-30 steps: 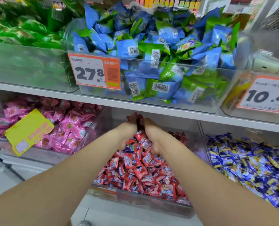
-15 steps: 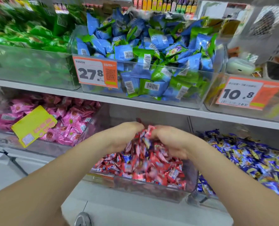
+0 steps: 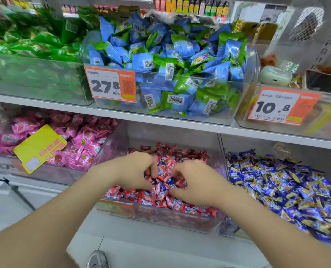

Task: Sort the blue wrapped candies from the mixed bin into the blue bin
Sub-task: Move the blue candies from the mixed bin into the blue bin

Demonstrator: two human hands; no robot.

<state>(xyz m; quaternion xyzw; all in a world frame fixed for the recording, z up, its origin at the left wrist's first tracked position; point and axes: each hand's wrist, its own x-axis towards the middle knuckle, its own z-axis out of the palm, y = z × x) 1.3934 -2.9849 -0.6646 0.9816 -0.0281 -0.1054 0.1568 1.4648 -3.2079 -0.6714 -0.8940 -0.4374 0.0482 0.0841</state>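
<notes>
Looking left of the mixed bin [image 3: 157, 219], I see pink candies [image 3: 79, 140] in a neighbouring bin with a yellow tag [image 3: 39, 148] on its front. Over the mixed bin's left half, the person's left hand [image 3: 135, 171] has its fingers curled down round a clump of red candies [image 3: 160, 190]. A dark blue candy [image 3: 171, 180] lies on the pile between the two hands. Over the mixed bin's right half, the right hand [image 3: 197, 184] has its fingers curled with the tips buried in the pile; I cannot tell whether it holds anything. Just right of the mixed bin stands the blue bin [image 3: 248, 146], heaped with blue wrappers [image 3: 277, 190].
</notes>
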